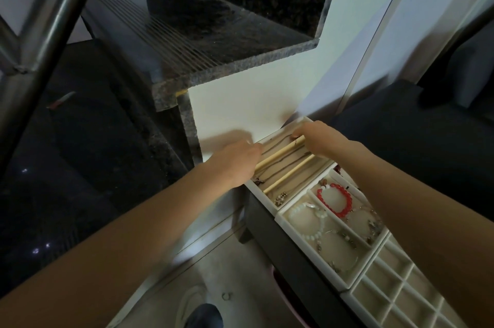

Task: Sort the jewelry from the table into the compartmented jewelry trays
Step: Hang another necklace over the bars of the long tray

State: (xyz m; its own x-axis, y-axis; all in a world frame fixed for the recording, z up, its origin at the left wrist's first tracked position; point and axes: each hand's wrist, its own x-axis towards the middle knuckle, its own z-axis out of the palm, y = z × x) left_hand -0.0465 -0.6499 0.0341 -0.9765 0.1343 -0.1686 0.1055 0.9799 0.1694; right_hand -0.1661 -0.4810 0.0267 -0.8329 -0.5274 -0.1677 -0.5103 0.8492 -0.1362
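Our left hand (235, 164) and right hand (318, 140) curl their fingers onto thin dark necklaces (280, 147) in the white long-slotted tray (260, 192).

Both forearms bare, no sleeves; left hand (235, 164), right hand (319, 141) ungloved.

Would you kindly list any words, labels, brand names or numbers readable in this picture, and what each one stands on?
None: no writing, label, brand or number shows on the necklace tray, the bracelet tray, the grid tray, the white wall or the stone steps.
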